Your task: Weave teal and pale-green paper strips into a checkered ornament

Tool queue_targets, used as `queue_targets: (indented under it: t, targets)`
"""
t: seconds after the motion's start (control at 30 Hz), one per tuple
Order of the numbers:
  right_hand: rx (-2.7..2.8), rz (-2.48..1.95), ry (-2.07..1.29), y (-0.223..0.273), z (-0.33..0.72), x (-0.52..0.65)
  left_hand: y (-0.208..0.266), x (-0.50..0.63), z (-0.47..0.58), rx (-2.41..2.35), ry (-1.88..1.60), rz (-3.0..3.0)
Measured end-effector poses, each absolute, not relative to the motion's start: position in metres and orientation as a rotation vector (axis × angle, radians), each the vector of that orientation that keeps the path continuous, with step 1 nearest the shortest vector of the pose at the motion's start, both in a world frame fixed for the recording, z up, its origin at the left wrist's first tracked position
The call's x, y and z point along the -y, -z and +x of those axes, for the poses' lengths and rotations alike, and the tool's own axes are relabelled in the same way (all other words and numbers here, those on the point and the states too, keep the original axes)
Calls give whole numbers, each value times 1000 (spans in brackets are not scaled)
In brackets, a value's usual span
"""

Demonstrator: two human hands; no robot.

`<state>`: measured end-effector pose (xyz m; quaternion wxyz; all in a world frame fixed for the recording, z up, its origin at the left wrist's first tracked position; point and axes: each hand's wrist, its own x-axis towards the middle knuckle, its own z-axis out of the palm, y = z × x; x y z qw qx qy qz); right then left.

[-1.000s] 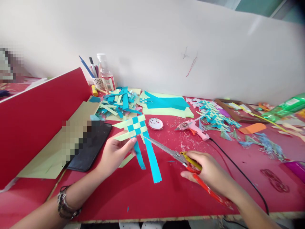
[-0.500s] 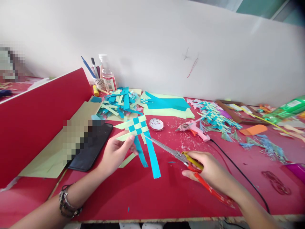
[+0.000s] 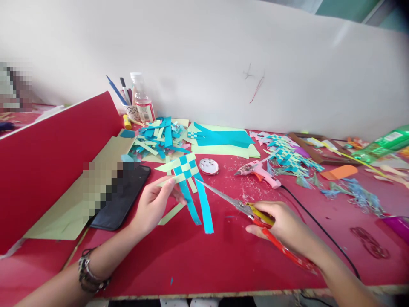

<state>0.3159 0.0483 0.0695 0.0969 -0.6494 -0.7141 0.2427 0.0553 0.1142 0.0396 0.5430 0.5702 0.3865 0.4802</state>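
My left hand (image 3: 156, 198) pinches a small woven paper piece (image 3: 185, 165) between thumb and fingers, above the red table. Blue and pale green strips cross in a checked pattern, with loose ends sticking out left and below. A wide blue strip (image 3: 206, 209) hangs down from its right side. My right hand (image 3: 276, 219) is closed around the scissors (image 3: 241, 207), which have one yellow and one red handle. Their blades look nearly closed, and the tips reach the top of the wide blue strip. Whether paper lies between the blades, I cannot tell.
Behind lie a heap of cut strips (image 3: 156, 138) and paper sheets (image 3: 223, 140). A round lid (image 3: 208, 166) and a pink glue gun (image 3: 260, 174), with its black cord (image 3: 315, 217), are ahead. A phone (image 3: 119, 200) lies left; woven pieces (image 3: 290, 155) and a green bottle (image 3: 381, 145) are right.
The woven piece has tilted slightly, its hanging blue strips shifting a little. The scissors have moved slightly right, with the tips still beside the wide strip. Both hands keep their hold.
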Motion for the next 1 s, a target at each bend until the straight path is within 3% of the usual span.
queue_targets:
  t: [0.57, 0.83, 1.0]
  targets:
    - [2031, -1790, -774, -47, 329, -48, -33, -121, 56, -957, -1229, 1259]
    - [1495, -1554, -1234, -38, 297, -54, -26, -119, 61, -702, -985, 997]
    - [1270, -1285, -1303, -39, 258, -69, -24, -116, 64, -653, -879, 1034]
